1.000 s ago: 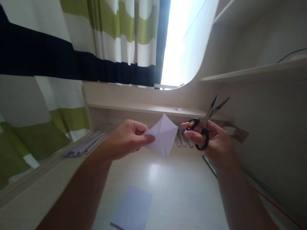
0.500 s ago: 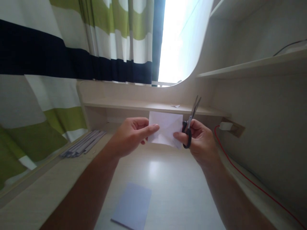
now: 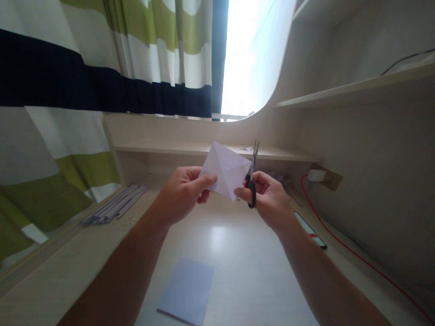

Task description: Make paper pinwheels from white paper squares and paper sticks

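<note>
**Creased paper held up beside closed scissors, above a pale desk**

Nearest the person, a flat rectangular sheet of pale blue-grey paper point(image 3: 186, 292) lies on the desk point(image 3: 251, 271), its near corner close to the front edge. The desk top is smooth, light wood-grain laminate with a soft glare patch in the middle, and bare surface lies all round the sheet.

Above that open stretch both forearms reach forward. The left hand point(image 3: 181, 194) pinches the left corner of a white folded paper point(image 3: 226, 171) between thumb and fingers, grip closed on it. The paper is held in the air, clear of the desk, turned like a diamond with crisp crease lines crossing its face. The right hand point(image 3: 268, 197) is closed round the black loop handles of a pair of scissors point(image 3: 252, 179), its fingertips also touching the paper's right corner. The thin metal blades point up, closed together, just beside the paper's right edge.

To the left, a bundle of long grey paper strips point(image 3: 115, 206) lies along the desk edge. To the right, a dark phone point(image 3: 311, 230) lies flat near the wall, and a thin red cable point(image 3: 360, 260) runs along the desk up to a white plug point(image 3: 315, 174).

Beyond, a low shelf point(image 3: 190, 147) with rounded edges spans the back, carrying one small paper scrap point(image 3: 247, 148). Behind it hangs a pleated curtain point(image 3: 102, 68) banded in white, green and navy beside a bright window point(image 3: 251, 54).
</note>
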{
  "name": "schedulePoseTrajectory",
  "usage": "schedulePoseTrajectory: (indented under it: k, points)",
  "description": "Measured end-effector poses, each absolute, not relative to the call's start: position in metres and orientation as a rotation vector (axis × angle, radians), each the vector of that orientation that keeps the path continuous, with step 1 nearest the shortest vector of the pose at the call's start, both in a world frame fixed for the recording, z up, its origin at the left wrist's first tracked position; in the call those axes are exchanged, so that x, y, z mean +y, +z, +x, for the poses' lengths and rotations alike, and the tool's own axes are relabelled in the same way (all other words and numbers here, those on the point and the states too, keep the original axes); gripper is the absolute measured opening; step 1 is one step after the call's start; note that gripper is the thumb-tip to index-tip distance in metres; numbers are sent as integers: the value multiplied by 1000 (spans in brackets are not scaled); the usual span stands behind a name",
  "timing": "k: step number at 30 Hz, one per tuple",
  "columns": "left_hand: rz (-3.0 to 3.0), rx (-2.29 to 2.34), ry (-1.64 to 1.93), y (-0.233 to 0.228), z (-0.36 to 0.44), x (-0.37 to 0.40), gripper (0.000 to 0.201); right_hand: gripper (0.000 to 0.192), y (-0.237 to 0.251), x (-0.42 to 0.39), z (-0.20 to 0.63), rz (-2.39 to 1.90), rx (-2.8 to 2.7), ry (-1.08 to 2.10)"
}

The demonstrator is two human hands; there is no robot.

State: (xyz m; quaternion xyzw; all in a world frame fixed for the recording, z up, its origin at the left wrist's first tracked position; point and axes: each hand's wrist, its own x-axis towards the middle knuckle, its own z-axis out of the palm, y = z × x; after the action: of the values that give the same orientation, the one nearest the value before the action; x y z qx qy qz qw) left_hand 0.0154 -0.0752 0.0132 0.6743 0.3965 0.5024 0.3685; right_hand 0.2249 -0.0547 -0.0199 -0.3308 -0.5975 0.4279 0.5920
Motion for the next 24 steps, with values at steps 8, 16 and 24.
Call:
schedulePoseTrajectory:
  k: [8, 16, 24]
  points:
    - [1670, 1165, 1608, 23, 2, -81, 29, 41, -21, -58, 224, -849, -1592, 1168]
    - [1562, 1126, 1880, 29, -18, -83, 28, 37, -20, -65, 229, -931, -1816, 1298]
    - [1623, 1175, 1892, 30, -21, -89, 31, 35, -20, -67, 231, -974, -2007, 1323]
